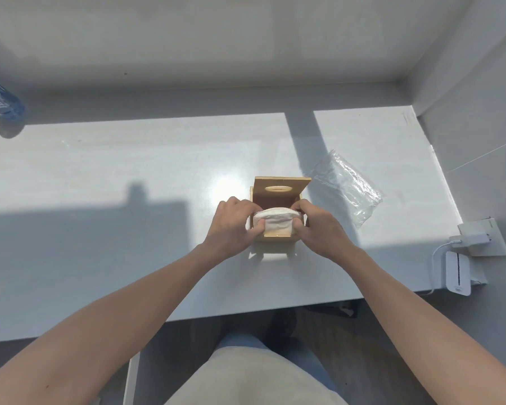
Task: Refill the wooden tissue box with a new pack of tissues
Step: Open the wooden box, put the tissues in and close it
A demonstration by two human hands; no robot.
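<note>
Hands [234,222] — tissues [275,223] inside box rim [276,235]

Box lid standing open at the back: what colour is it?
Light tan wood, with an oval slot; the lid shows best in the head view.

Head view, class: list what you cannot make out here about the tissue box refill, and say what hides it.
1. Inside of the wooden tissue box: hidden by the tissue stack and both hands.
2. Ends of the stack: covered by the left hand and right hand.
3. Bottle: cut off by the left edge, label blurred.
</note>
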